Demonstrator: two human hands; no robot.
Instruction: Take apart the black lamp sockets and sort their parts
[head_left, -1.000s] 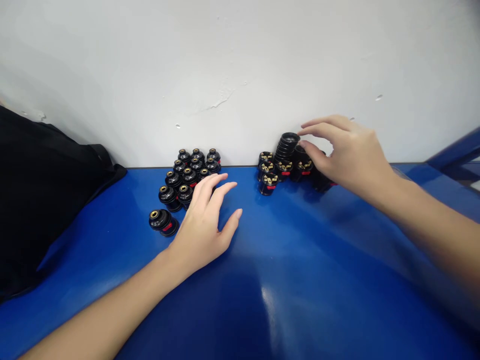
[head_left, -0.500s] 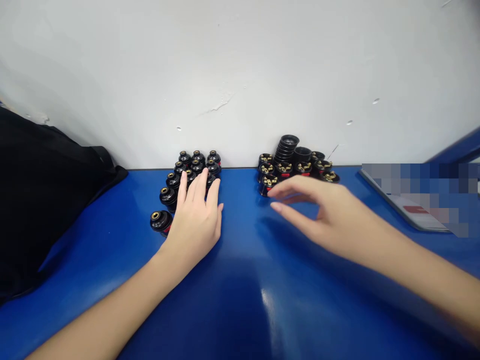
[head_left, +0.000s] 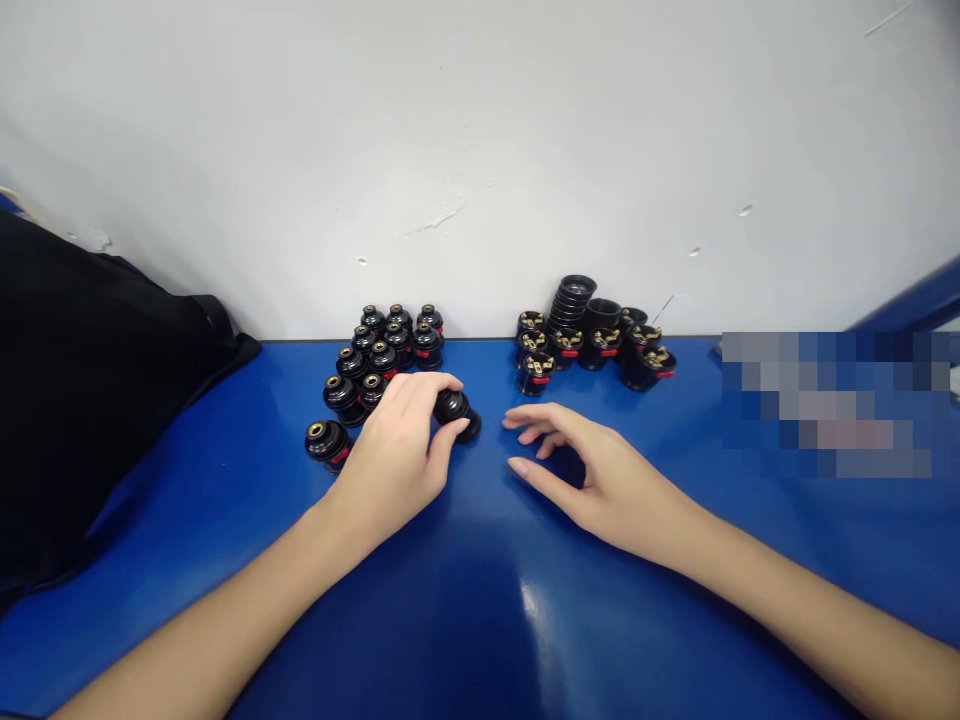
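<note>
My left hand grips a black lamp holder between thumb and fingers, tilted, with its lower end toward the right. Several more black lamp holders with brass-threaded tops and red tabs stand upright in rows just beyond and left of that hand. A single lamp holder sits at the near left of the group, beside my wrist. To the right, my right hand hovers open, thumb and fingers apart and nothing between them. Past it stand several black socket bodies with brass contacts facing up.
Behind the socket bodies, a stack of black threaded rings leans near the white wall. Black cloth covers the left end of the blue table. A blurred patch hides items at the right.
My left hand has closed on a lamp holder and brought it right, out of the group. My right hand has drawn back from the socket bodies, toward the left and nearer me.
</note>
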